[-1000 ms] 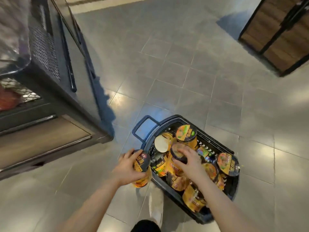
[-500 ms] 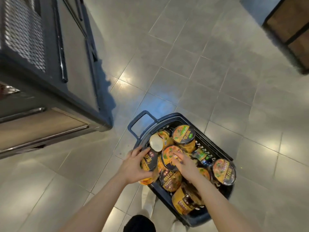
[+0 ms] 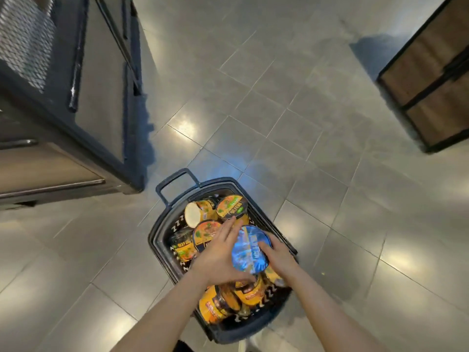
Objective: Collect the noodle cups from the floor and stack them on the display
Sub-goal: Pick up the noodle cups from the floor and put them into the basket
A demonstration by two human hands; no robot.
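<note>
A dark plastic basket [image 3: 162,232] stands on the tiled floor, filled with several orange noodle cups [image 3: 231,206], some upright and some tipped. Over its middle, both my hands hold one noodle cup [image 3: 250,250] whose round lid glares blue. My left hand [image 3: 217,257] wraps the cup's left side, fingers along it and thumb beneath. My right hand [image 3: 278,259] grips its right side with the thumb on the lid. The dark display unit [image 3: 83,102] rises at the left.
The display's lower wooden shelf [image 3: 45,171] sits at far left, with mesh panels above. A second wood-and-black-frame stand [image 3: 431,87] is at the upper right. Grey floor tiles [image 3: 291,123] spread between them. The basket handle [image 3: 175,182] points toward the display.
My left hand came from the basket's left rim to over its middle. My right hand shifted right. Both now hold one cup between them, lid up.
</note>
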